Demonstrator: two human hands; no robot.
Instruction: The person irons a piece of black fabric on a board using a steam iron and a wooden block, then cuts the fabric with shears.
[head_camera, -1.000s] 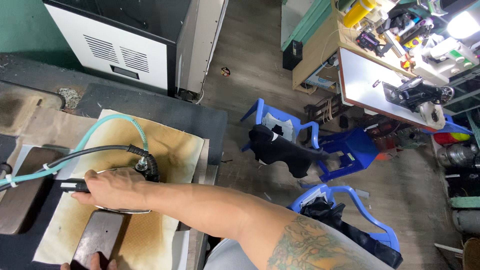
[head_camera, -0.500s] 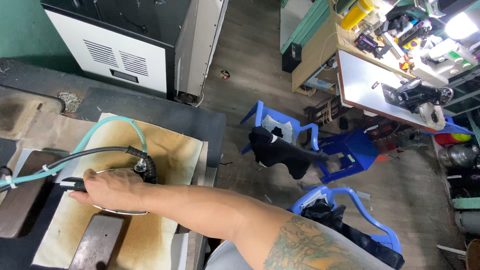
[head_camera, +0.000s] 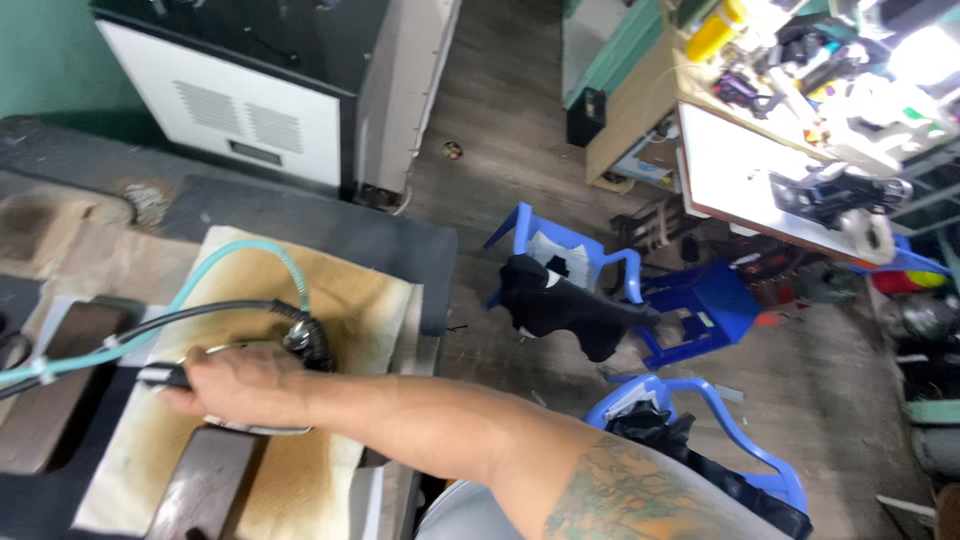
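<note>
The left hand has left the dark metal block (head_camera: 205, 480) and is now out of view. The right hand (head_camera: 240, 385) keeps its fingers wrapped around the steam iron (head_camera: 255, 400) on the scorched cloth (head_camera: 350, 300) covering the bench

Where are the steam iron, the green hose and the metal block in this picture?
steam iron (head_camera: 262, 428): head view, rim of its metal base below the hand.
green hose (head_camera: 215, 262): head view, the curved part above the cloth.
metal block (head_camera: 205, 482): head view, its top face.
</note>
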